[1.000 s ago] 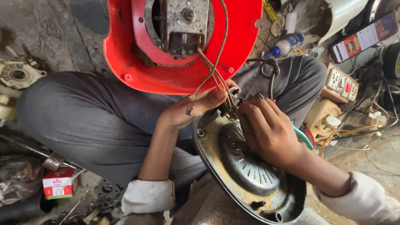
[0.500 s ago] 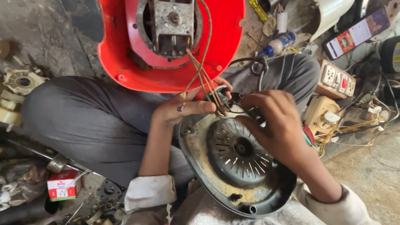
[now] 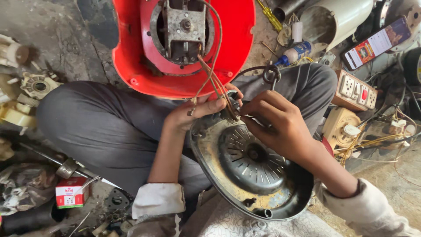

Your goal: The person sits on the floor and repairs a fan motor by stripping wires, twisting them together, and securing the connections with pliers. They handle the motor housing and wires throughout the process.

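Both hands' grip pinches wires [image 3: 218, 90] above black cover [image 3: 250, 166].

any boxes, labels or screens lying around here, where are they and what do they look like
Small carton: lower left on the floor, boxy, red and white.
Flat package: upper right, long rectangle lying tilted, white with red and dark panels.
Bottle: above the knee, lying on its side, white with a blue band.
No lit screens show.
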`<state>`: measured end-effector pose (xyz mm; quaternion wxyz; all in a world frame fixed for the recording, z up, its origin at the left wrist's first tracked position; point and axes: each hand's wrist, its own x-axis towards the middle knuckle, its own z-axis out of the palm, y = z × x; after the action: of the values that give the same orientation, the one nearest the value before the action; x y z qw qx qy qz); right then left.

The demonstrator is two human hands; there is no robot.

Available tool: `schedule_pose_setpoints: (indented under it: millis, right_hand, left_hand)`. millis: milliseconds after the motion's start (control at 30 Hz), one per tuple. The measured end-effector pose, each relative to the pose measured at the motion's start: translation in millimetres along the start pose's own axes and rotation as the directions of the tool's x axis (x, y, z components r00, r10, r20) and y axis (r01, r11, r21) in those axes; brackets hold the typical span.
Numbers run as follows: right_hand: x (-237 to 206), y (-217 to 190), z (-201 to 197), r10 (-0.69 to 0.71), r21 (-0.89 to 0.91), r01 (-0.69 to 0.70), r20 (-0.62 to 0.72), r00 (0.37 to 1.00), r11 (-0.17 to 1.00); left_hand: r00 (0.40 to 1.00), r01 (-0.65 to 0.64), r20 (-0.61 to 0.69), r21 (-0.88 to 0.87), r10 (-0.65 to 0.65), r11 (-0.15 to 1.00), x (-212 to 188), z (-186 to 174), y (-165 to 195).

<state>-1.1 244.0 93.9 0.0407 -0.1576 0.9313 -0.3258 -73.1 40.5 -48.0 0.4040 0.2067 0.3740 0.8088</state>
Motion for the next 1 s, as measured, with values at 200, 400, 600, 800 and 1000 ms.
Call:
schedule_pose_setpoints:
  millis: [200, 400, 600, 800, 1000]
  right_hand:
    - [4, -1, 7, -0.082, -0.143, 0.085, 0.025, 0.996, 0.986]
    - [-5, 8, 11, -0.272, -0.302, 0.258, -0.006, 0.962, 0.918]
    - [-30, 24, 0, 0.245, 0.148, -0.217, -0.207, 0.947, 0.965]
    - [-37, 30, -2, 0.564, 0.759, -0.309, -0.092, 0.821, 0.574]
    - [-54, 28, -3, 0.484, 0.861, -0.028, -0.258, 0.836, 0.508]
  left_hand:
    - [0.999, 0.026, -0.026, -0.018, -0.026, 1.0, 1, -1, -7]
    - [0.991, 0.134, -0.036, 0.111, -0.131, 0.985, 6, -2, -5]
    - [0.973, 0.143, -0.196, 0.122, -0.118, 0.982, 5, 4, 1]
    - [0.938, 0.171, -0.329, 0.171, -0.108, 0.97, -10, 3, 2]
    - [0.742, 0.496, -0.661, 0.657, 0.115, 0.568, -54, 73, 53]
